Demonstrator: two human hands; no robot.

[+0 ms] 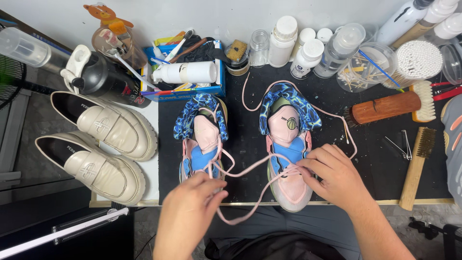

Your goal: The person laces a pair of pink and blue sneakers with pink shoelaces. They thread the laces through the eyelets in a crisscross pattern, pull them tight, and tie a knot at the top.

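Surface: black mat (332, 120) on tabletop, bottles along its far edge.
Sneakers: left sneaker (202, 139) and right sneaker (288, 149), near front edge.
Left hand (185, 212): fingers pinch pink lace (240, 171).
Right hand (334, 175): fingers pinch lace on right sneaker.

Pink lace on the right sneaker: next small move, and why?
Probably draw the slack through with the right hand. Its fingers pinch the pink lace at the right sneaker eyelets, while the left hand holds the other part near the left sneaker, and a loose loop sags off the black mat.
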